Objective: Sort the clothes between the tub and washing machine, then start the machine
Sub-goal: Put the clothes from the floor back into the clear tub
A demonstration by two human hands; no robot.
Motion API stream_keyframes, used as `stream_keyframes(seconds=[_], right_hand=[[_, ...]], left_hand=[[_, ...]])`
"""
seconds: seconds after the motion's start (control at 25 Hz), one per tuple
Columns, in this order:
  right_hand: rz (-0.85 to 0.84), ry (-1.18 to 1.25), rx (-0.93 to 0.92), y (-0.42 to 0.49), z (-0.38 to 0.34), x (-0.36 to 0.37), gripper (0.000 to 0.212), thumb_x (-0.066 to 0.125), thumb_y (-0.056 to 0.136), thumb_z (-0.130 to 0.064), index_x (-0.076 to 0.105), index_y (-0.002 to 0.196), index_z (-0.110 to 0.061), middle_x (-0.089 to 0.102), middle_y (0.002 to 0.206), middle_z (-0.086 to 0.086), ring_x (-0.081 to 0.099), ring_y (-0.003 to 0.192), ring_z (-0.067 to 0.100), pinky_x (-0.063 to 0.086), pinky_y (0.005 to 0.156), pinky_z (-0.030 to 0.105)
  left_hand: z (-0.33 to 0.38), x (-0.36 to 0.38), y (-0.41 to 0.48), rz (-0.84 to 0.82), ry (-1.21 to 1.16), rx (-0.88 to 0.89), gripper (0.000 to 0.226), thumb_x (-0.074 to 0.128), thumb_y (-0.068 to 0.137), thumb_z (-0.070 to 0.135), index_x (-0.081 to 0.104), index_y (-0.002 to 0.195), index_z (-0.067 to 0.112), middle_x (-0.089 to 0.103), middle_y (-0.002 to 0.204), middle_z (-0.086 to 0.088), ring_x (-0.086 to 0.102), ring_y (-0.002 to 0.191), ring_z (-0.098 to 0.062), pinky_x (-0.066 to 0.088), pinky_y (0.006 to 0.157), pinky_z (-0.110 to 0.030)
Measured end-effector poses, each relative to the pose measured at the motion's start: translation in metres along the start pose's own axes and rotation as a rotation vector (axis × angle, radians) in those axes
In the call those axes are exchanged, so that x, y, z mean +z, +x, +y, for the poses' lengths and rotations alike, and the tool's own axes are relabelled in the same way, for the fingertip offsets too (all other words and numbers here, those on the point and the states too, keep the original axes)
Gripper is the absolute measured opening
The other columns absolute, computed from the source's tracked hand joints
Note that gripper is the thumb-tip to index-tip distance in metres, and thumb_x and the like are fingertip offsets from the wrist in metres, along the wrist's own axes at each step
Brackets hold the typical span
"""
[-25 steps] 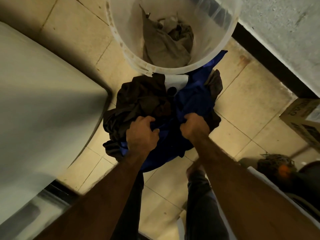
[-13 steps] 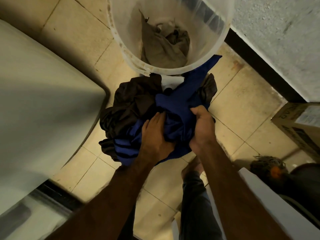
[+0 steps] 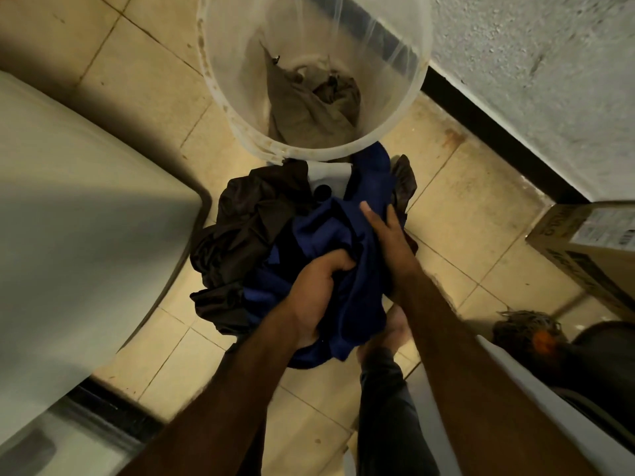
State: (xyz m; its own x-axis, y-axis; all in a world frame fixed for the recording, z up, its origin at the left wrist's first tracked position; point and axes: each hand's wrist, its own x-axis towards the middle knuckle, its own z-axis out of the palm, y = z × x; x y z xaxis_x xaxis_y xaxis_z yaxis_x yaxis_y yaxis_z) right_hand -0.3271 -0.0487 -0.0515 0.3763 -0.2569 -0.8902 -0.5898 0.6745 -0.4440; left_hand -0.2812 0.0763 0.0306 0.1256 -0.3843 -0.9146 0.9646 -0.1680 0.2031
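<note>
Both hands [image 3: 319, 297] fast on blue garment [image 3: 326, 231] (nr tub [image 3: 302, 153])

Draws the far end of the blue garment [image 3: 343, 235] back down from the side of the tub [image 3: 343, 153] and bunches it closer. Digs the left hand [image 3: 316, 293], flat half a second ago, into a fold; clasps the right edge with the right hand [image 3: 385, 235], earlier a fist.
</note>
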Motion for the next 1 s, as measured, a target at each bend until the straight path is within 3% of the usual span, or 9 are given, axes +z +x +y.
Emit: stream_keyframes(seconds=[0.12,0.2,0.32,0.4,0.52,0.64,0.84,0.92,1.0], right_hand=[[-0.027,-0.039,-0.043,0.001,-0.004,-0.002,0.043,0.057,0.101,-0.01,0.053,0.143,-0.008,0.063,0.134,0.013,0.069,0.092,0.01,0.058,0.072,0.015],[0.088,-0.064,-0.064,0.002,-0.008,-0.001,0.033,0.056,0.098,0.001,0.064,0.129,0.001,0.071,0.111,0.014,0.067,0.081,0.014,0.056,0.065,0.014],[0.223,0.088,-0.022,-0.01,-0.018,0.002,0.022,0.062,0.082,-0.002,0.077,0.098,-0.005,0.075,0.094,0.014,0.068,0.088,0.033,0.058,0.08,0.037],[0.067,0.223,0.052,-0.025,-0.019,0.004,0.024,0.057,0.067,-0.011,0.071,0.086,-0.007,0.072,0.091,0.012,0.067,0.086,0.034,0.056,0.079,0.04],[-0.191,0.255,0.124,-0.05,-0.022,0.005,0.034,0.066,0.053,-0.022,0.079,0.082,-0.011,0.077,0.086,0.005,0.074,0.077,0.023,0.06,0.069,0.033],[-0.242,0.278,0.114,-0.057,-0.024,0.003,0.029,0.069,0.066,-0.025,0.084,0.089,-0.017,0.08,0.094,0.008,0.078,0.08,0.022,0.062,0.066,0.032],[0.258,0.205,-0.118,-0.024,-0.017,-0.005,0.054,0.08,0.081,-0.035,0.064,0.128,-0.013,0.069,0.129,0.013,0.067,0.118,0.03,0.054,0.104,0.049],[0.196,0.084,-0.028,-0.014,-0.019,-0.002,0.067,0.067,0.094,-0.045,0.045,0.149,-0.013,0.051,0.151,0.015,0.054,0.136,0.032,0.046,0.112,0.041],[0.092,0.007,0.042,-0.014,-0.019,0.002,0.067,0.054,0.1,-0.052,0.039,0.155,-0.015,0.043,0.159,0.011,0.045,0.144,0.029,0.042,0.112,0.036]], left_hand=[[0.005,0.005,0.003,0.033,0.093,-0.08,0.026,0.055,0.089,0.013,0.073,0.108,0.008,0.075,0.095,-0.01,0.07,0.079,-0.023,0.056,0.073,-0.034],[0.007,0.004,0.01,0.143,0.069,-0.013,0.035,0.056,0.093,0.014,0.068,0.124,0.004,0.072,0.118,-0.021,0.068,0.097,-0.031,0.056,0.086,-0.041],[0.016,-0.004,0.022,0.177,-0.083,0.152,0.044,0.053,0.101,0.038,0.061,0.138,0.015,0.066,0.134,-0.016,0.064,0.121,-0.035,0.05,0.106,-0.052],[0.028,-0.006,0.026,0.123,-0.077,0.194,0.056,0.051,0.098,0.056,0.058,0.141,0.021,0.065,0.138,-0.009,0.062,0.126,-0.032,0.046,0.111,-0.051],[0.039,-0.004,0.032,0.116,0.121,0.217,0.06,0.064,0.093,0.05,0.049,0.145,0.026,0.065,0.136,0.0,0.067,0.119,-0.02,0.052,0.107,-0.041],[0.038,-0.003,0.033,-0.025,0.163,0.105,0.045,0.064,0.097,0.029,0.058,0.139,0.014,0.069,0.13,-0.012,0.068,0.117,-0.031,0.054,0.102,-0.044],[0.037,-0.009,0.029,0.035,0.046,0.005,0.028,0.053,0.097,0.016,0.079,0.099,0.007,0.077,0.094,-0.011,0.073,0.082,-0.026,0.061,0.077,-0.034],[0.032,-0.012,0.026,-0.035,0.075,-0.012,0.037,0.048,0.095,0.012,0.077,0.072,0.012,0.074,0.065,-0.001,0.071,0.056,-0.012,0.058,0.054,-0.022],[0.031,-0.009,0.022,-0.012,0.073,-0.035,0.021,0.056,0.09,0.016,0.075,0.082,0.009,0.076,0.071,-0.003,0.073,0.061,-0.014,0.06,0.057,-0.024]])
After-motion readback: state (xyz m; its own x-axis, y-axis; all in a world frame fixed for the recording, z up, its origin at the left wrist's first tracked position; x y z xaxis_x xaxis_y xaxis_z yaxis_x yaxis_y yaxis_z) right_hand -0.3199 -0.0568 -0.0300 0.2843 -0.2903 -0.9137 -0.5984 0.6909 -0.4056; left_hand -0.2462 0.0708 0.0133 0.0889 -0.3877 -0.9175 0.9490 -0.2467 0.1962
